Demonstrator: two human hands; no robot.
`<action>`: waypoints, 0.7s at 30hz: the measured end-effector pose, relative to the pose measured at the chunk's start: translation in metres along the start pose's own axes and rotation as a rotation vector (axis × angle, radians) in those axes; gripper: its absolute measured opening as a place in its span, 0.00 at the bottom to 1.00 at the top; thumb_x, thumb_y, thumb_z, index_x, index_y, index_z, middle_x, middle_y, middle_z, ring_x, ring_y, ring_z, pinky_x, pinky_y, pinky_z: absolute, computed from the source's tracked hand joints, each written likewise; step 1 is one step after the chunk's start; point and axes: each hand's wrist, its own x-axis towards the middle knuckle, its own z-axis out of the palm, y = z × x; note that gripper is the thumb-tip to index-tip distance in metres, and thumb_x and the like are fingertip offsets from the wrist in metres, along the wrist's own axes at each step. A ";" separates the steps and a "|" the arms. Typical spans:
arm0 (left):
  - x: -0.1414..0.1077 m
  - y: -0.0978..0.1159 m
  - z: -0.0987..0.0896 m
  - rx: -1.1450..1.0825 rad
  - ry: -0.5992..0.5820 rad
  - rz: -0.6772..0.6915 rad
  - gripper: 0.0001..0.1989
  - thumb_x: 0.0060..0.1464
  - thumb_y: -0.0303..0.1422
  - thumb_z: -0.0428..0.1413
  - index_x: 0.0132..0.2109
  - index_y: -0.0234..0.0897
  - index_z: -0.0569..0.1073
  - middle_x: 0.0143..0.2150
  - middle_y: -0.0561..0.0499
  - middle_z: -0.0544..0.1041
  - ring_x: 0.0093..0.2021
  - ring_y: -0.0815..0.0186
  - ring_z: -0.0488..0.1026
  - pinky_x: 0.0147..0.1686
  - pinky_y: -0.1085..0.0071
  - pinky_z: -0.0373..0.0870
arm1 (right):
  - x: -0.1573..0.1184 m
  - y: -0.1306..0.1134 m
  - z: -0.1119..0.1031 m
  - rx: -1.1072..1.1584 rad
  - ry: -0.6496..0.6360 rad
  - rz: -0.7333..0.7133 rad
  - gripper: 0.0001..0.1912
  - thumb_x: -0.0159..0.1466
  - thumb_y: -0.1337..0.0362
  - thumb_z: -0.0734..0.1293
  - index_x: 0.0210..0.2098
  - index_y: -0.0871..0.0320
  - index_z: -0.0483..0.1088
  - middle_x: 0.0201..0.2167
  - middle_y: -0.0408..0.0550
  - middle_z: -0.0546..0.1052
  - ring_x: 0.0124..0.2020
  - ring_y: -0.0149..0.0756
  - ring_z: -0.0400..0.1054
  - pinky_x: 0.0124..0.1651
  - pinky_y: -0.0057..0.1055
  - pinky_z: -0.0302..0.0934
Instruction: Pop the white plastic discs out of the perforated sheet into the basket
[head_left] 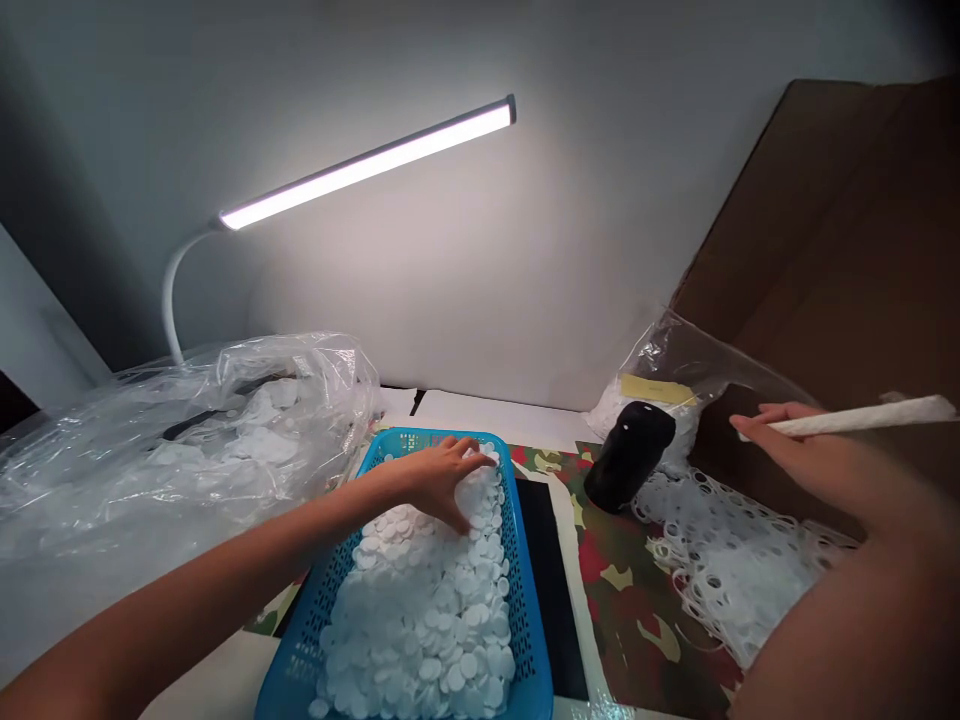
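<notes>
White discs (420, 610) beneath left fingers (469, 466), near far rim of blue basket (529, 570)

The blue plastic basket (531, 590) stands at six o'clock of the view, its long sides running roughly from twelve to six; its walls have many small holes, and its near end is cut by the picture's edge. Inside, small white round discs (431, 615) lie in a loose heap, some flat, others tilted. At three o'clock, a slim white stick (870, 414) is held almost level, thicker end pointing to three.
</notes>
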 end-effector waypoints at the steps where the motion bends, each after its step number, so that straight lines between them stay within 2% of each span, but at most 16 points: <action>1: 0.003 0.001 0.002 0.011 -0.004 0.000 0.41 0.38 0.40 0.65 0.61 0.45 0.60 0.60 0.41 0.63 0.56 0.46 0.63 0.46 0.58 0.67 | -0.002 -0.001 -0.001 -0.011 -0.045 0.015 0.10 0.45 0.52 0.74 0.20 0.49 0.73 0.31 0.49 0.78 0.22 0.41 0.67 0.29 0.40 0.55; 5: 0.006 0.005 0.004 0.047 -0.005 -0.003 0.28 0.39 0.33 0.64 0.51 0.40 0.69 0.49 0.43 0.71 0.46 0.51 0.70 0.37 0.64 0.68 | -0.006 -0.012 -0.003 -0.016 -0.126 0.050 0.09 0.50 0.52 0.72 0.26 0.48 0.72 0.35 0.47 0.78 0.29 0.42 0.68 0.35 0.41 0.55; 9: -0.001 0.006 -0.009 0.061 0.011 0.016 0.17 0.45 0.25 0.57 0.45 0.39 0.73 0.42 0.46 0.75 0.37 0.57 0.74 0.31 0.69 0.67 | -0.009 -0.029 -0.005 -0.015 -0.192 0.103 0.09 0.53 0.53 0.71 0.25 0.50 0.71 0.36 0.45 0.77 0.28 0.38 0.66 0.35 0.38 0.54; 11: -0.010 0.007 -0.021 0.049 0.038 0.021 0.17 0.48 0.23 0.54 0.46 0.40 0.73 0.42 0.47 0.75 0.35 0.60 0.74 0.30 0.71 0.66 | -0.011 -0.034 -0.005 0.001 -0.173 0.120 0.07 0.53 0.57 0.72 0.25 0.50 0.71 0.37 0.43 0.77 0.29 0.38 0.66 0.36 0.38 0.54; 13: -0.020 0.008 -0.035 0.028 0.052 0.035 0.17 0.47 0.23 0.54 0.45 0.41 0.73 0.42 0.49 0.76 0.38 0.61 0.75 0.32 0.72 0.66 | -0.011 -0.035 -0.004 0.035 -0.143 0.086 0.05 0.53 0.60 0.72 0.24 0.50 0.71 0.39 0.42 0.77 0.32 0.38 0.68 0.37 0.38 0.54; 17: -0.040 0.009 -0.058 -0.013 0.052 0.058 0.18 0.52 0.24 0.55 0.50 0.46 0.73 0.42 0.52 0.78 0.38 0.65 0.75 0.32 0.75 0.67 | -0.008 -0.030 0.001 0.081 -0.170 0.014 0.05 0.54 0.58 0.71 0.25 0.49 0.73 0.37 0.42 0.78 0.33 0.40 0.68 0.39 0.38 0.53; 20: -0.050 0.008 -0.070 -0.061 0.042 0.022 0.27 0.52 0.27 0.59 0.58 0.50 0.67 0.41 0.53 0.79 0.35 0.67 0.75 0.31 0.75 0.67 | -0.006 -0.028 0.004 0.093 -0.205 0.003 0.05 0.54 0.57 0.71 0.25 0.49 0.74 0.38 0.42 0.79 0.32 0.39 0.69 0.39 0.38 0.55; 21: -0.052 0.007 -0.072 -0.077 0.030 0.005 0.29 0.51 0.28 0.60 0.60 0.51 0.65 0.43 0.53 0.79 0.34 0.68 0.76 0.31 0.75 0.67 | -0.006 -0.028 0.005 0.108 -0.175 -0.018 0.05 0.53 0.57 0.72 0.24 0.49 0.74 0.38 0.41 0.80 0.31 0.38 0.70 0.38 0.37 0.56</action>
